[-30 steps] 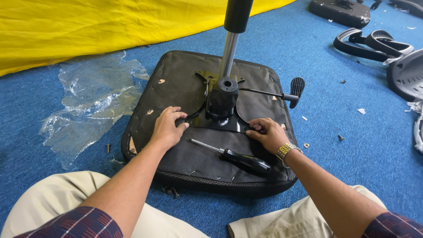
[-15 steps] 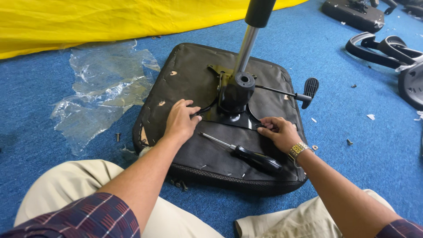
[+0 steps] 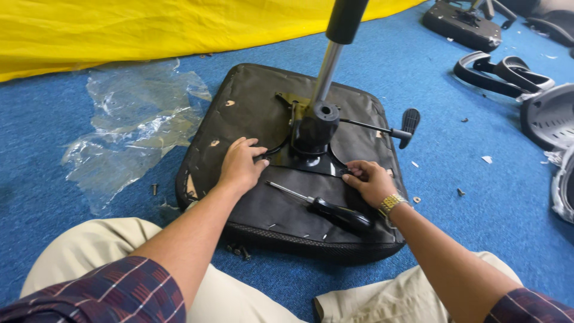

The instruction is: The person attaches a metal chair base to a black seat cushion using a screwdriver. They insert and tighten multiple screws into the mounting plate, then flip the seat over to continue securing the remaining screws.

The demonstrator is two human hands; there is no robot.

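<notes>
An upturned black chair seat [image 3: 251,107] lies on the blue carpet in front of me. A black metal mechanism plate [image 3: 311,157] with a chrome gas cylinder [image 3: 327,63] and a side lever [image 3: 409,122] sits on it. My left hand [image 3: 241,164] rests on the plate's left edge, fingers curled over it. My right hand [image 3: 371,180], with a gold watch at the wrist, pinches something small at the plate's right corner; what it is stays hidden. A black-handled screwdriver [image 3: 326,209] lies loose on the seat between my hands.
Crumpled clear plastic wrap [image 3: 131,128] lies left of the seat, below a yellow sheet [image 3: 149,27]. Loose screws [image 3: 155,189] sit on the carpet near the seat. Black armrests [image 3: 501,70] and other chair parts [image 3: 460,24] lie at the right. My knees are at the bottom.
The view has shifted a little. Both hands stay on the plate's edges; the right fingers have moved slightly at the corner.
</notes>
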